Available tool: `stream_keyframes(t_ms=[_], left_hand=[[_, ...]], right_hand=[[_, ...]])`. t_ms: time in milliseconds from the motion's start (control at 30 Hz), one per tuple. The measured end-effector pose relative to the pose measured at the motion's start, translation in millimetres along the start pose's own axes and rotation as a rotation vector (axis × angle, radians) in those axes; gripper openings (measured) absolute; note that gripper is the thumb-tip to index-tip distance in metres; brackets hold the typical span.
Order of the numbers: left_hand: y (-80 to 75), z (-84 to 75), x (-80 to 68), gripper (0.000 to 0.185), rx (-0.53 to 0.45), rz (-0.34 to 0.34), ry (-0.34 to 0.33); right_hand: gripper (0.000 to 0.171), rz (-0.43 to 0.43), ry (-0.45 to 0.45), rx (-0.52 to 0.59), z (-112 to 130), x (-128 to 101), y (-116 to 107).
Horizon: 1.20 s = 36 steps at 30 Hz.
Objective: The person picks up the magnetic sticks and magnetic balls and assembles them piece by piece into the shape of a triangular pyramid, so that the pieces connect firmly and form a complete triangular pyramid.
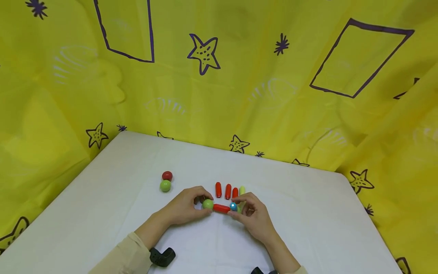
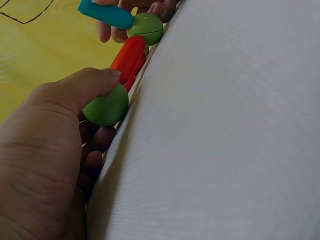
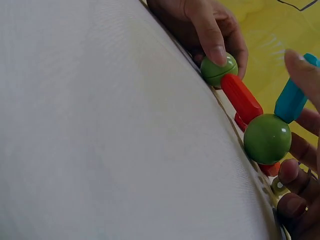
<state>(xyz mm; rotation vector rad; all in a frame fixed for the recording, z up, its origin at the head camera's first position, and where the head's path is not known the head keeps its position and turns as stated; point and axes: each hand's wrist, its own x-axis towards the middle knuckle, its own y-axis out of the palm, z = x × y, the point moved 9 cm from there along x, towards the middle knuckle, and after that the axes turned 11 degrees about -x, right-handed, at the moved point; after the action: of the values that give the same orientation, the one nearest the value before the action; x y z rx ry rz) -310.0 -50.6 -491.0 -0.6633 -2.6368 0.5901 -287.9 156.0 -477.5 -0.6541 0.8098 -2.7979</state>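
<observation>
On the white table [image 1: 308, 213] my two hands hold the ends of a short chain. My left hand [image 1: 200, 202] grips a green ball [image 1: 207, 204] [image 2: 106, 106] [image 3: 218, 70] between thumb and fingers. A red rod [image 1: 221, 208] [image 2: 128, 57] [image 3: 242, 98] runs from it to a second green ball [image 2: 146, 28] [image 3: 267, 138]. A blue rod [image 1: 233, 206] [image 2: 105, 14] [image 3: 292, 97] stands up from that ball, pinched by my right hand [image 1: 240, 208]. The chain lies on the table.
Three red rods [image 1: 228, 191] and a pale yellow-green rod [image 1: 242, 190] lie side by side just behind the hands. A red ball [image 1: 167, 175] and a green ball [image 1: 165, 185] touch at the left. Yellow patterned cloth [image 1: 219, 95] walls the table's back and sides.
</observation>
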Motion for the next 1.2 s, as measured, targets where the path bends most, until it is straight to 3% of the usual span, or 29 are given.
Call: stream_keyframes(t_ms=[300,433,633,967,1200], left_hand=[[1.0,-1.7,2.5,0.024,-0.022,0.006,-0.001],[1.3,-2.3,3.4,0.020,-0.006,0.005,-0.012],[0.0,-1.0,3.2,0.016,0.002,-0.008,-0.016],[-1.0,3.2,4.0,0.015,0.005,-0.012,-0.019],[-0.6,4.0,3.4,0.016,-0.014,-0.015,-0.037]], right_hand=[[0.025,-0.019,0.021,0.017,-2,-1,-5],[0.013,-0.072,0.134,0.025,-8,1,-13],[0.016,-0.144,0.378,-0.011,-28,2,-25],[0.043,-0.005,0.562,-0.123,-46,17,-20],[0.043,0.106,0.603,-0.248,-50,32,-15]])
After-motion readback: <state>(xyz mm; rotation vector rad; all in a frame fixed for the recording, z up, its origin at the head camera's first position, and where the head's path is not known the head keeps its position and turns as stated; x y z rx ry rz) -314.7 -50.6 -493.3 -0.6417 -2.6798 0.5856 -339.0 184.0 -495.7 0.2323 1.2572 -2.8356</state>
